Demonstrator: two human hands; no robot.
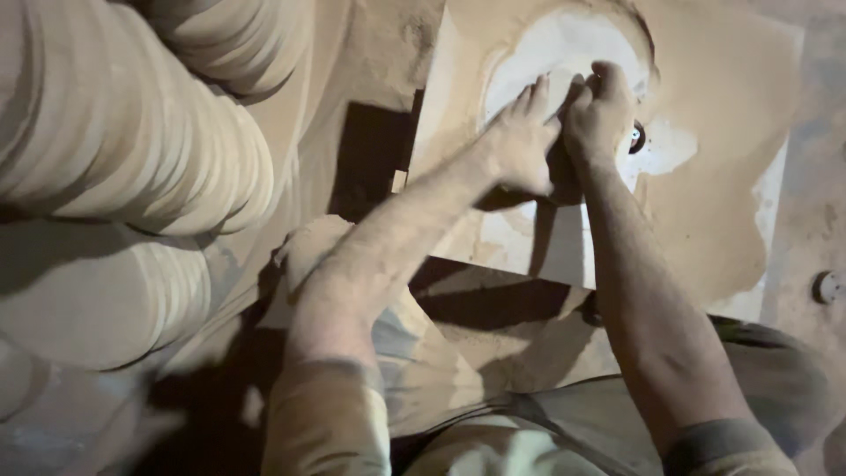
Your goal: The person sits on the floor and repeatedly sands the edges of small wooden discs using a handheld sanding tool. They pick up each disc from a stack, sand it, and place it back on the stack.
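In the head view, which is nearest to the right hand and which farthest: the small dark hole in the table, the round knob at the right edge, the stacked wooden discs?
From the right hand:
1. Small dark hole, just right of it.
2. Round knob, far right, lower.
3. Stacked wooden discs, far left.

Stacked wooden discs (132, 132) at left cut off by top and left edges; count not tellable. Whatever sits beneath left hand (520, 141) and right hand (599, 106) hidden by palms and own shadow. Small dark round part (636, 137) half covered by right hand, kind unclear. Round knob (828, 286) at right edge too small to tell. Near left corner blurred, dark.
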